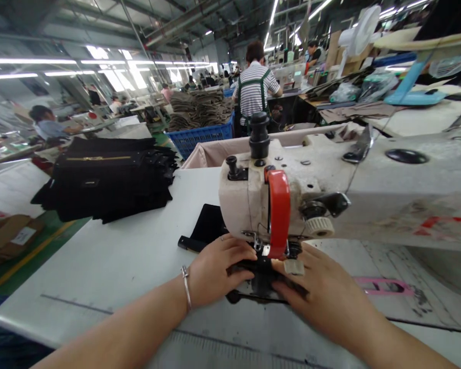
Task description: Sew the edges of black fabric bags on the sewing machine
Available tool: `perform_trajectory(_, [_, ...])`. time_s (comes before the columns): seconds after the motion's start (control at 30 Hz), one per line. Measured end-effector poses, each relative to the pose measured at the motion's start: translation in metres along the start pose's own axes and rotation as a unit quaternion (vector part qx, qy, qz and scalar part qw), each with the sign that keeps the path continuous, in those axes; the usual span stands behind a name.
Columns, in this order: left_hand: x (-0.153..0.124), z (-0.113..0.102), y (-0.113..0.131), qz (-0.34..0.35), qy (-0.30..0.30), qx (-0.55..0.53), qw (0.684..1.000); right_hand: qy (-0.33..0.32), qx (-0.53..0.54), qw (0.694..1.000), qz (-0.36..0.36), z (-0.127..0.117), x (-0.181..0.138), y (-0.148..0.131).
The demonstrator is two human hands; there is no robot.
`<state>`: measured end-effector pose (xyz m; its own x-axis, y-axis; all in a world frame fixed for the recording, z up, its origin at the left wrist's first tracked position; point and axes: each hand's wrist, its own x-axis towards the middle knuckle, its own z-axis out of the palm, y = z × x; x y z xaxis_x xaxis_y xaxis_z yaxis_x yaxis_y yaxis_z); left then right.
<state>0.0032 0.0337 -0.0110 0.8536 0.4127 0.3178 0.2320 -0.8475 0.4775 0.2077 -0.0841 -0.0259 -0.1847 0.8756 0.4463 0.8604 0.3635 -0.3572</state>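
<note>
A black fabric piece (pixel 207 225) with a narrow folded edge lies on the white table, running under the head of a sewing machine (pixel 242 200). My left hand (pixel 221 264), with a bracelet at the wrist, is closed on the fabric just left of the needle area, thumb and fingers bent around its near edge. On the other side, my right hand (pixel 326 284) grips the same black piece, its fingers partly behind the machine's small parts. A red guard (pixel 279 212) hangs between the two hands. Part of the fabric under the presser foot is hidden.
A stack of black fabric pieces (pixel 103 174) with zips sits at the table's left. Behind stands a blue crate (pixel 203 141) of brown pieces, near a person in a striped shirt (pixel 253 84). A pink plate (pixel 386 286) lies right of my right hand.
</note>
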Motion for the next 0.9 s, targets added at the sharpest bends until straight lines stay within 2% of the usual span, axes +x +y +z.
perform_trajectory(0.1, [0.0, 0.005, 0.003, 0.022, 0.033, 0.009, 0.999, 0.025, -0.007, 0.999, -0.046, 0.005, 0.006, 0.0])
perform_trajectory(0.2, [0.001, 0.007, 0.005, 0.036, 0.053, 0.034, 0.997, 0.012, -0.028, 0.997, -0.064, 0.007, 0.01, -0.002])
perform_trajectory(0.33, [0.002, 0.004, 0.013, 0.08, 0.029, 0.098, 0.992, -0.017, -0.057, 0.995, -0.08, 0.007, 0.011, -0.005])
perform_trajectory(0.5, [0.005, -0.002, 0.018, 0.127, 0.013, 0.139, 0.982, 0.009, -0.052, 0.996, -0.069, 0.004, 0.008, -0.006])
perform_trajectory(0.63, [0.005, 0.0, 0.016, 0.119, -0.004, 0.143, 0.983, 0.012, 0.021, 1.0, -0.011, -0.001, 0.003, -0.008])
perform_trajectory(0.73, [0.004, 0.005, 0.017, 0.089, 0.009, 0.143, 0.986, 0.015, 0.05, 0.997, 0.05, 0.0, 0.0, -0.009])
perform_trajectory(0.8, [0.003, 0.009, 0.017, 0.086, 0.029, 0.134, 0.987, 0.015, 0.043, 0.998, 0.051, 0.003, -0.001, -0.009])
perform_trajectory(0.9, [0.002, 0.013, 0.017, 0.085, 0.055, 0.102, 0.99, 0.009, 0.038, 0.999, 0.005, 0.009, 0.0, -0.009])
